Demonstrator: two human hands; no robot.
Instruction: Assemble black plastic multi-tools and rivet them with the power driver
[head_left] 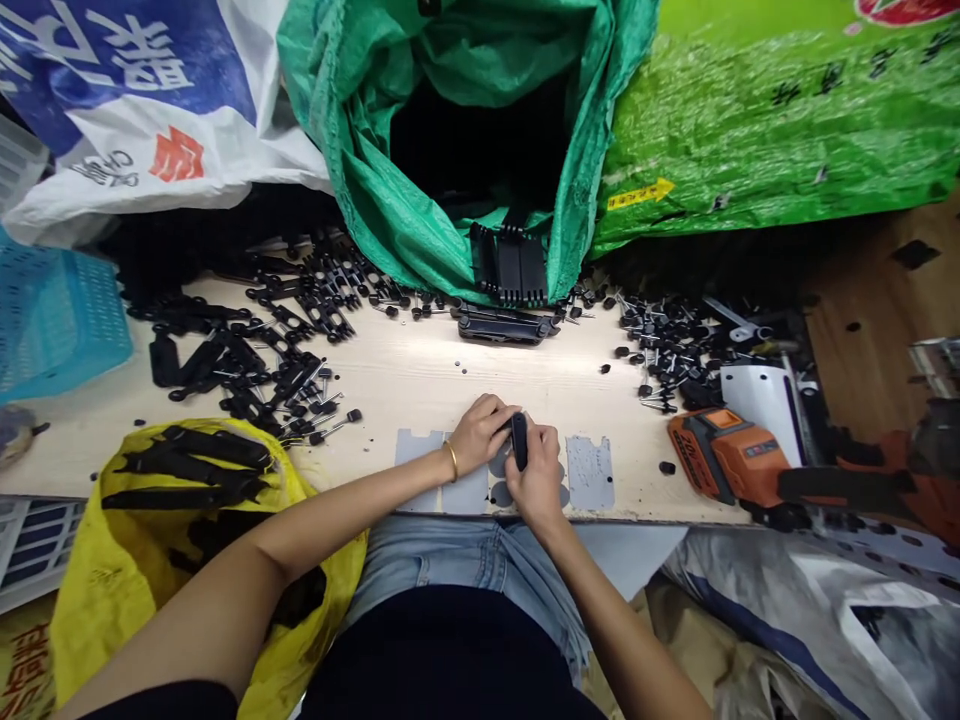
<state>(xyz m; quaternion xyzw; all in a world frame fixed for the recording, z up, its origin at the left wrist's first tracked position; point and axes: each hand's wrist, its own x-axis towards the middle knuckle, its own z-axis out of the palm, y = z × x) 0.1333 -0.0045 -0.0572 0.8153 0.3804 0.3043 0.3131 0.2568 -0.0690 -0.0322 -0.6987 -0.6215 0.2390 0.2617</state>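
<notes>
An oblong black plastic piece stands tilted in front of me, above the near edge of the bench. My right hand is closed around it, thumb along its side. Fingers bent and drawn together, my left hand meets the piece at its upper end; whatever lies between those fingertips is hidden. Under both hands lie grey pads with round shapes, partly covered. A flat grey plate with worn marks is to the right, and another grey plate to the left, beneath my forearm.
Black handle-like parts are heaped at left, black-headed pins at right. A green sack gapes at the back, near a black ribbed part. An orange cordless tool lies right; a yellow bag stands left, a blue basket behind.
</notes>
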